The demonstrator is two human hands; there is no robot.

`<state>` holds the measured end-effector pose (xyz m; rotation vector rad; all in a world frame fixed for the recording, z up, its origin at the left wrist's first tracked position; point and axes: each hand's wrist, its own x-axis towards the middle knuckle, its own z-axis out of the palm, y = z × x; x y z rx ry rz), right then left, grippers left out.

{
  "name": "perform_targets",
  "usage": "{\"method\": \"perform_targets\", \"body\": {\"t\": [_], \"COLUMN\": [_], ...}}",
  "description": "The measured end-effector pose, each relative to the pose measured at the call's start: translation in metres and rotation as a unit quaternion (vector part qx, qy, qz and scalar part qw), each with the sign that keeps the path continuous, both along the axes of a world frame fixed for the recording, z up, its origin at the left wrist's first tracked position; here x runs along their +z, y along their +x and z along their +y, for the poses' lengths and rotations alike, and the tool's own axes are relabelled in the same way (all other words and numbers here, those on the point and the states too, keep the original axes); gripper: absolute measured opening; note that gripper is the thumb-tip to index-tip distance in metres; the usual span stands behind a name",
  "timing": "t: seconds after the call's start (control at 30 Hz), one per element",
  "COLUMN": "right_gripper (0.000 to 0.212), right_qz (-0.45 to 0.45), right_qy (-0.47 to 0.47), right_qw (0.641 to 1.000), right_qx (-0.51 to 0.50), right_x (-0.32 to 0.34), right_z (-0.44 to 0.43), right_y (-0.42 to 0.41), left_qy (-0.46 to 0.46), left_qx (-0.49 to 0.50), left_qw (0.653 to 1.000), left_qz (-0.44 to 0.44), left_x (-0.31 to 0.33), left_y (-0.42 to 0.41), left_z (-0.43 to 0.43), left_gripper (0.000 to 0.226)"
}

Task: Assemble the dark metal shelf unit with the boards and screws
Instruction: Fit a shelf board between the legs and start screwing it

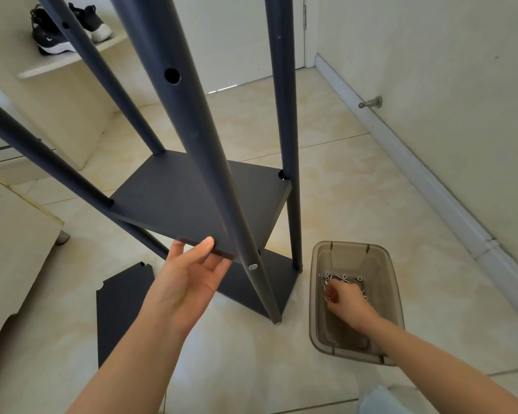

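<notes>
Four dark poles [192,115] rise from the bottom board [269,282], which rests on the tiled floor [341,174], and together they form the partly built shelf unit. A middle board [192,198] sits level between the poles, its long axis running from near left to far right. A spare board [117,309] lies flat on the floor to the left, untouched. To the right of the unit stands a translucent bin [395,294].

The left hand [189,276] pinches the near edge of the middle board, thumb on top and fingers beneath, and seems to steady it at height. The right hand [344,297] reaches down into the bin with its fingers curled among the screws [344,277]. Whether it already holds one I cannot tell.

One fitted screw [253,266] shows in the near pole, just below the board's edge. An open hole [281,174] shows in the far right pole at the board's corner. It lies up and to the left of the right hand, which is the nearer hand, so a screw probably goes there next.
</notes>
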<state>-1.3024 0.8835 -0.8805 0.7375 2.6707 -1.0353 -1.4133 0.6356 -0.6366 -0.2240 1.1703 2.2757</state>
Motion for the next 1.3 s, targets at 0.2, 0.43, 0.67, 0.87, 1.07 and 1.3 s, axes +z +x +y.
{"method": "perform_targets", "body": {"t": [0.2, 0.43, 0.67, 0.87, 1.07, 1.3], "right_gripper": [0.015, 0.014, 0.006, 0.012, 0.029, 0.038], "right_qz": [0.035, 0.082, 0.125, 0.180, 0.214, 0.302], "right_qy": [-0.075, -0.164, -0.250, -0.339, -0.225, -0.068], "right_qw": [0.995, 0.975, 0.953, 0.914, 0.947, 0.950], "right_qx": [-0.060, -0.125, -0.119, -0.132, -0.086, 0.031], "right_x": [0.016, 0.064, 0.130, 0.191, 0.230, 0.252], "right_z": [0.000, -0.010, -0.029, -0.056, -0.074, -0.099], "right_y": [0.008, 0.027, 0.034, 0.017, 0.011, 0.006], "left_qy": [0.013, 0.023, 0.044, 0.055, 0.072, 0.088], "left_qx": [-0.004, -0.010, -0.008, -0.007, -0.003, -0.012], "left_qw": [1.000, 1.000, 0.999, 0.998, 0.996, 0.996], "left_qz": [0.004, -0.004, -0.013, -0.032, -0.046, -0.031], "left_x": [-0.001, -0.001, -0.001, -0.005, -0.011, -0.011], "left_y": [0.000, -0.003, -0.005, -0.008, -0.010, -0.011], "left_z": [0.000, 0.000, -0.002, -0.001, 0.000, -0.001], "left_gripper": [0.039, 0.063, 0.071, 0.063, 0.061, 0.053]}}
